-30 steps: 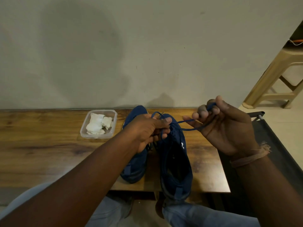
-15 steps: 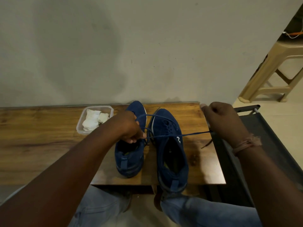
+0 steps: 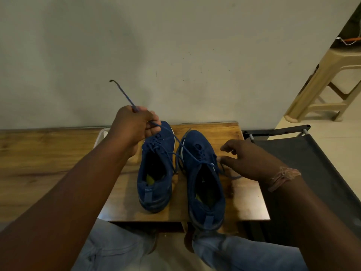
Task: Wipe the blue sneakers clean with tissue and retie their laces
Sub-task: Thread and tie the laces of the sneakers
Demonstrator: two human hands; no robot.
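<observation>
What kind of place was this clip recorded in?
Probably a room in a home: a wooden table against a plain wall, a plastic stool on a tiled floor, and a folding cot beside the table.

One camera only, worn on my head, looking forward and down over my arms. It sits close above the table (image 3: 48, 153), whose near edge runs just past my knees; the wall fills the top half. My left hand (image 3: 132, 128) and right hand (image 3: 248, 159) come in from the bottom corners. The wide lens bends the edges, catching a stool (image 3: 328, 79) far right.
</observation>
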